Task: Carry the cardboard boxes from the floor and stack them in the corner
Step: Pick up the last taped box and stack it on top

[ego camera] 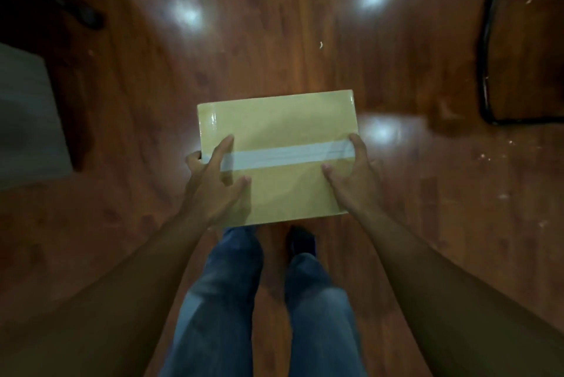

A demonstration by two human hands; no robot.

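From my head camera, looking down, I hold one cardboard box (276,157) between both hands, out in front of my legs (225,300) and above the wooden floor (305,41). My left hand (213,184) clasps the box's left edge: the thumb lies on the top face, one finger stretches up along it, and the rest curl round the side. My right hand (351,181) mirrors it on the right edge, thumb on top, fingers spread and wrapped over the side. So both sets of fingers are closed on the box, neither wide open nor empty. A strip of pale tape (290,155) runs across the lid from one hand to the other.

To the far right a dark chair frame (488,56) stands on the floor; at the left edge sits something pale and flat (27,120) that I cannot identify.

I judge this box to be lifted and in mid-carry. No corner, no stack and no other boxes show here, so I cannot tell how many are done or left; setting this one down remains.
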